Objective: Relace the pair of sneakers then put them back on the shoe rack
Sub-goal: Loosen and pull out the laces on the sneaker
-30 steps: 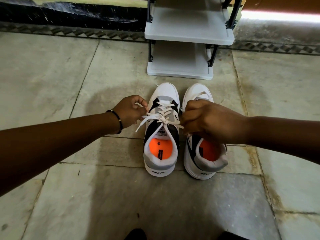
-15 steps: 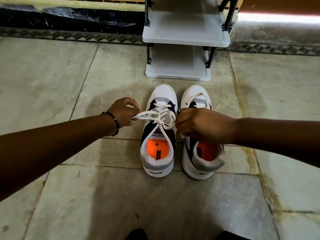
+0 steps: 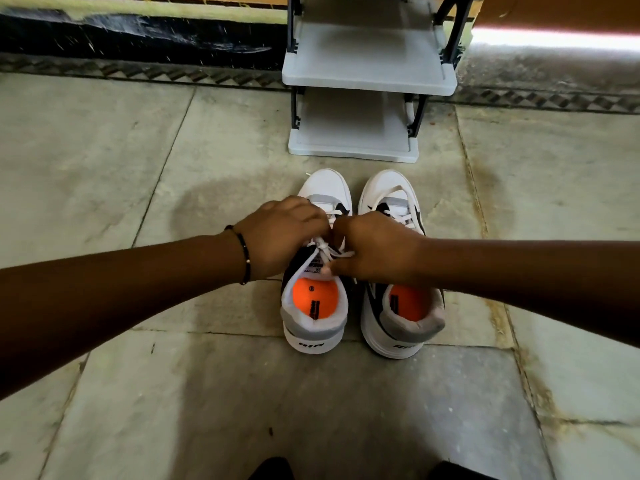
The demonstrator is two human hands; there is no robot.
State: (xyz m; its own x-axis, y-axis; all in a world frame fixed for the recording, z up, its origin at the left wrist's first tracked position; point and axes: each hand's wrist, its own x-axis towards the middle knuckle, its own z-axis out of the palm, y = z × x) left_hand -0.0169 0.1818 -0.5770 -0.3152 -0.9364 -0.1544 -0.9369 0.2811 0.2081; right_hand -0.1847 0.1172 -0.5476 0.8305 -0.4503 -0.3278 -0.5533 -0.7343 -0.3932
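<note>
Two white, black and grey sneakers with orange insoles stand side by side on the stone floor, toes pointing away from me. Over the tongue of the left sneaker (image 3: 313, 327), my left hand (image 3: 282, 233) and my right hand (image 3: 375, 252) meet with curled fingers and pinch its white lace (image 3: 323, 249) at the knot. The right sneaker (image 3: 398, 317) sits partly under my right forearm, its lace lying loose across the toe end. Just beyond the toes stands the grey shoe rack (image 3: 367, 77) with bare shelves.
The floor is large stone tiles (image 3: 104, 161) with stained joints. A dark wall base with a patterned border (image 3: 138, 39) runs along the back. Bright light falls at the far right behind the rack. Dark shapes at the bottom edge (image 3: 273, 471) look like my legs.
Both hands were pulling the lace ends apart to the sides of the left sneaker; now they have come together over its tongue at the knot. The camera view shifted slightly downward.
</note>
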